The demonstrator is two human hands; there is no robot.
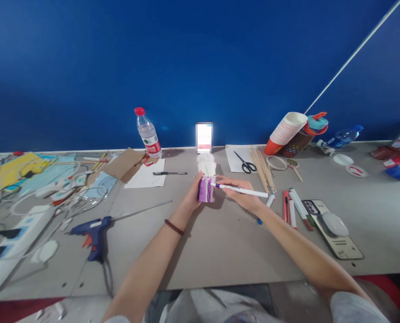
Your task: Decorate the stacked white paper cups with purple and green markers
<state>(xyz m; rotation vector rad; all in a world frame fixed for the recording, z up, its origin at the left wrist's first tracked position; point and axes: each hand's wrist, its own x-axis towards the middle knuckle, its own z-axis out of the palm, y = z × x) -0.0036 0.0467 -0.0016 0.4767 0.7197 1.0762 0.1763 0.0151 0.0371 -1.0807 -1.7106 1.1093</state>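
A paper cup [206,193], white with purple colouring on its side, is held over the middle of the table. My left hand [193,194] is closed around its left side; some of the fingers are hidden behind the cup. My right hand [240,194] grips a white marker [249,191] whose purple tip is at the cup's right side. Whether the tip touches the cup I cannot tell. Directly behind the purple part, a white paper cup rim [206,158] shows; whether it belongs to the same cup is unclear.
On the left lie a blue glue gun [94,231], a power strip [20,242] and cardboard [126,164]. A water bottle [148,137] stands behind a pen [169,173]. To the right are scissors [249,167], wooden sticks [262,170], stacked cups [285,132], markers [292,211] and a phone [341,242].
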